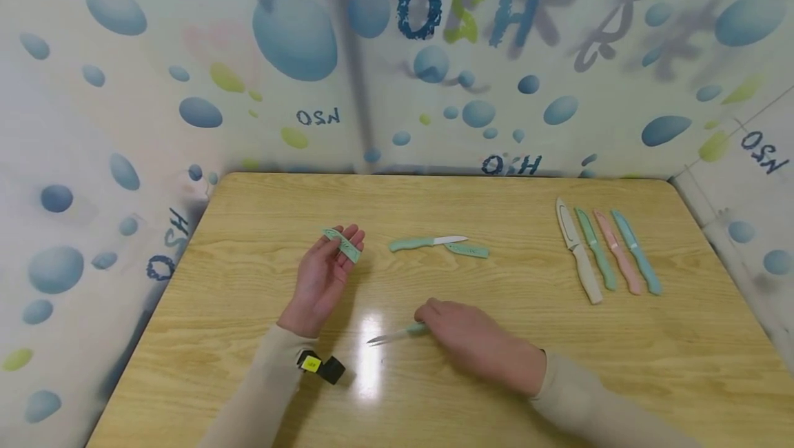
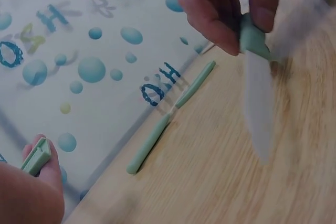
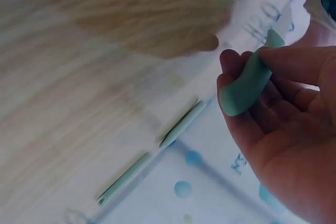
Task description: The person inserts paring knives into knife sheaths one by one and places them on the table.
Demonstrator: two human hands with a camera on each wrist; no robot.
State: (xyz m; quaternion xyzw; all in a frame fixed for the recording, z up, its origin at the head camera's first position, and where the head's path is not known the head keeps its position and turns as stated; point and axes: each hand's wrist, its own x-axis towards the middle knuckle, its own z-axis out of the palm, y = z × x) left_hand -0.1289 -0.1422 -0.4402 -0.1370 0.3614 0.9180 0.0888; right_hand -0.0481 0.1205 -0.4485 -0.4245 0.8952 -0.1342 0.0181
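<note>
We are holding a cover (image 1: 349, 250) in our left hand (image 1: 321, 276) and, nearer, a knife (image 2: 258, 98) in our right hand (image 1: 474, 339); behind it, another knife (image 1: 417, 244) and second cover (image 1: 469, 250) are lying on the table (image 1: 515, 276), four knives (image 1: 597, 250) farther right.

Head camera faces forward-down over the table (image 1: 521, 282); closer, tilted wrist views share the wall (image 2: 86, 100) (left: upper left; right: lower right).

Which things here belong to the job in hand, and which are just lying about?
In the job:
green-handled knife in the right grip
green sheath in the left grip

Seemingly just lying about:
bare green knife and loose sheath, near the middle
row at right: white knife, green knife, pink knife, blue knife
</note>
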